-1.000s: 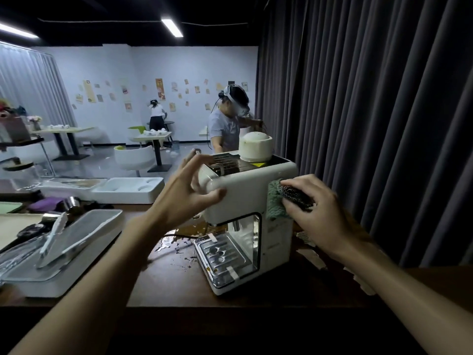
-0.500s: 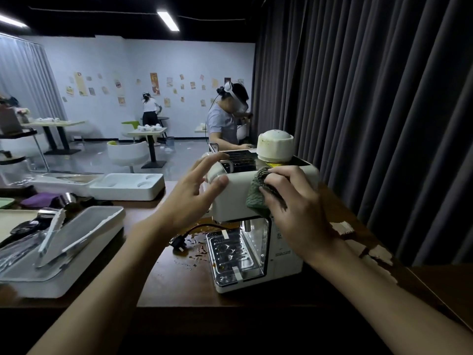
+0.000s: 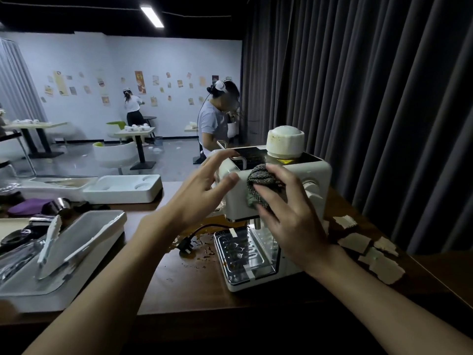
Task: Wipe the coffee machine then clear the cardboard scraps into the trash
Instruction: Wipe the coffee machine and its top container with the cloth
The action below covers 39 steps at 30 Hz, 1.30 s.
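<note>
The cloth (image 3: 263, 180) has slid left across the coffee machine (image 3: 316, 172) front, the right hand (image 3: 289, 219) clutching it and the left hand (image 3: 202, 190) bracing with fingers spread; hard rubbing could tip the machine.

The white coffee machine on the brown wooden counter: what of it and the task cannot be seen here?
- Head view: white coffee machine front, partly hidden by right hand holding grey-green knitted cloth.
- Its left side, behind left hand.
- Pale torn cardboard scraps, some partly behind right wrist.
- Trash bin: not identifiable in frame.
</note>
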{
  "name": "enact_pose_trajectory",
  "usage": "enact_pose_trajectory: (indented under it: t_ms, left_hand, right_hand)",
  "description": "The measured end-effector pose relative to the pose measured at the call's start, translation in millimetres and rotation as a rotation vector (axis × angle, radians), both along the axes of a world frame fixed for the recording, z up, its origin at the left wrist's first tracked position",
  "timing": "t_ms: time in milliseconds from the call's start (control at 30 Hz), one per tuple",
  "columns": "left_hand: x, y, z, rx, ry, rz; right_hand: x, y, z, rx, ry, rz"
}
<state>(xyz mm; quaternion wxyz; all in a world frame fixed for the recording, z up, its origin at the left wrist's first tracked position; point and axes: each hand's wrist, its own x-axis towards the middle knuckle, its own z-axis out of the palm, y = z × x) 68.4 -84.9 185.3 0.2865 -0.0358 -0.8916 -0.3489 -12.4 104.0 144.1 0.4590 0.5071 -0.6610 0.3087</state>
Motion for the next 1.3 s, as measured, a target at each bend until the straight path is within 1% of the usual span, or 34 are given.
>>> enact_pose_trajectory:
  t_ms: [100, 167, 267, 467, 700, 767, 867, 933, 1000, 1133, 1200, 1233, 1300]
  left_hand:
    - [-4, -4, 2, 0.081, -0.004, -0.061]
    - [-6, -7, 1, 0.133, -0.012, -0.099]
    - [-7, -9, 0, 0.112, -0.01, -0.08]
    - [-8, -11, 1, 0.082, 0.0, -0.066]
    - [-3, -9, 3, 0.12, -0.017, -0.079]
    - [-3, -5, 2, 0.121, -0.001, -0.078]
    - [-2, -3, 3, 0.121, 0.017, -0.061]
    - [0, -4, 5, 0.111, 0.019, -0.053]
    - [1, -5, 7, 0.093, 0.009, -0.042]
    - [0, -4, 7, 0.072, -0.005, -0.008]
    - [0, -4, 6, 0.064, 0.008, -0.004]
    - [0, -4, 6, 0.06, 0.011, -0.007]
    - [-1, -5, 5, 0.046, 0.012, -0.009]
  right_hand:
    - [3, -10, -6, 0.03, 0.024, -0.024]
    - [2, -12, -9, 0.043, 0.101, -0.09]
    - [-3, -10, -4, 0.034, 0.189, -0.14]
    - [-1, -18, -7, -0.05, 0.06, -0.029]
    - [-4, -16, -10, -0.014, 0.05, 0.013]
    - [-3, -16, -7, -0.072, 0.004, 0.038]
    - [7, -26, -8, -0.233, -0.119, 0.049]
    - [13, -34, -14, -0.279, -0.14, 0.051]
    - [13, -36, -21, -0.237, -0.1, 0.057]
    - [7, -30, -30, -0.036, 0.019, 0.071]
    - [5, -27, -23, -0.011, 0.031, 0.068]
    - [5, -26, -17, -0.052, 0.005, 0.062]
    - [6, -25, -5, -0.218, -0.104, 0.048]
